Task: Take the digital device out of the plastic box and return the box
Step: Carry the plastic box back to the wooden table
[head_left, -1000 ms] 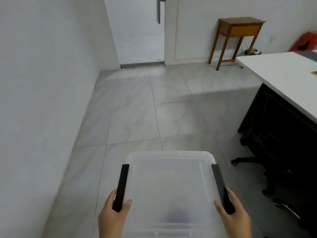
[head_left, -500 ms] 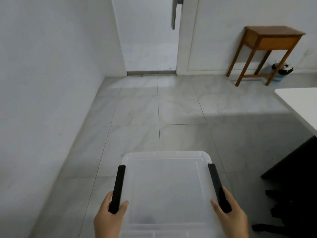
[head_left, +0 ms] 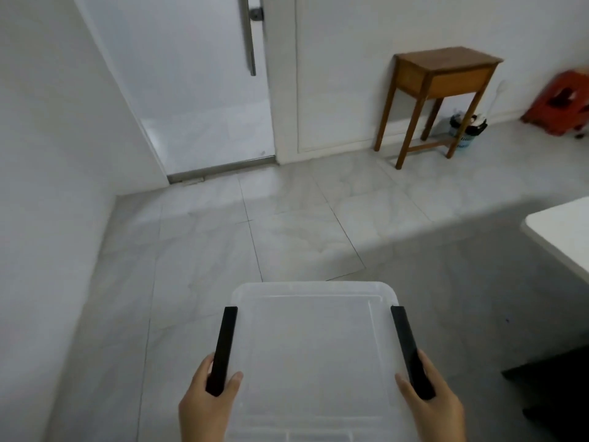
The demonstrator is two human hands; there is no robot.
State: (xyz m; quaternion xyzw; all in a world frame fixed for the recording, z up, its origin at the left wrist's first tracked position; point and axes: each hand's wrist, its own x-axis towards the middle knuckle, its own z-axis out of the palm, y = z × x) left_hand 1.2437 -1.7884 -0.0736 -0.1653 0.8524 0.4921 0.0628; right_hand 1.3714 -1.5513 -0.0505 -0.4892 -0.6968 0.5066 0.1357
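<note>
A clear plastic box (head_left: 314,352) with its lid on is carried in front of the person, above the tiled floor (head_left: 223,250), low in the middle of the head view. The left hand (head_left: 207,406) grips the near end of the black latch (head_left: 222,349) on the box's left side, thumb on top of the lid and fingers wrapped under the edge. The right hand (head_left: 433,406) grips the near end of the black latch (head_left: 411,349) on the right side in the same way, thumb on the lid. Both hands are clenched on the box. The lid is frosted and what is inside cannot be made out; the digital device cannot be seen.

Compared with half a second ago, the hands hold the box the same way, but the view has swung and come closer to the far wall. The white door (head_left: 204,90) with its long metal handle (head_left: 250,36) now looks larger and tilted, and the wooden side table (head_left: 439,81) sits further in from the right edge. A small waste bin (head_left: 467,129) stands by the table's far legs, and a red stool (head_left: 564,103) has come into view at the right edge. The corner of the white tabletop (head_left: 564,234) at the right edge shows less than before, with only a dark shape (head_left: 557,378) under it
</note>
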